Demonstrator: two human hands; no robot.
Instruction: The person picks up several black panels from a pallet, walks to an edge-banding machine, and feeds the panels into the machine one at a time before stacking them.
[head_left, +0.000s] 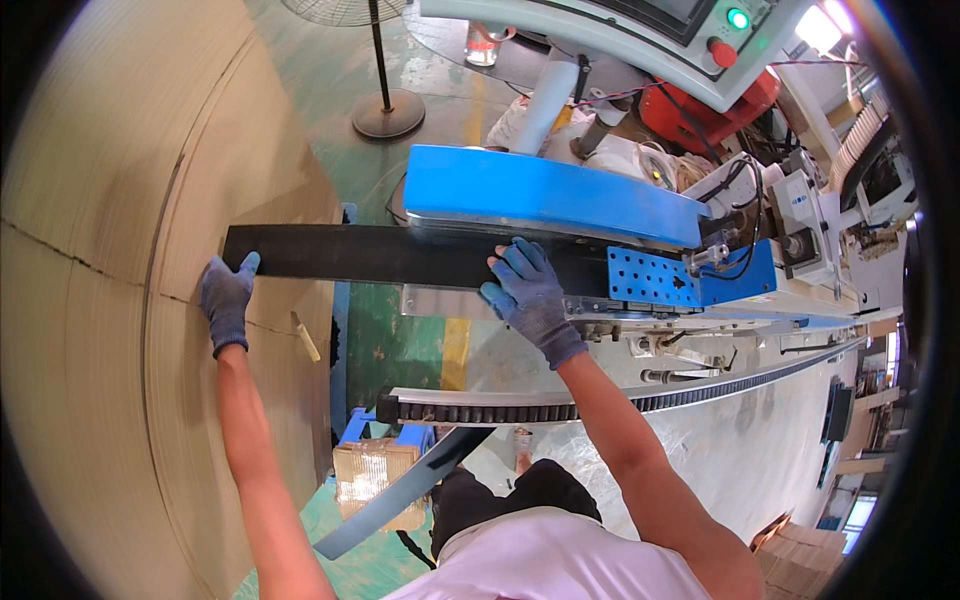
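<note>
A long flat black strip [350, 255] spans from the cardboard on the left to the machine, where it runs along a blue guard [550, 190]. My left hand [229, 295], in a grey-blue knit glove, grips the strip's left end at its near corner, thumb on the near edge. Some of those fingers are hidden by the end. Gloved the same way, my right hand [532, 298] lies with fingers stretched out over the strip, just left of a perforated blue plate [655, 277].
Large stacked cardboard sheets [120, 200] fill the left side, with a small yellow-handled tool [306, 338] on them. A control panel [650, 40] overhangs the back. Nearer me, a curved roller rail [500, 406] crosses above another dark strip [400, 495]. A fan stand [388, 114] stands behind.
</note>
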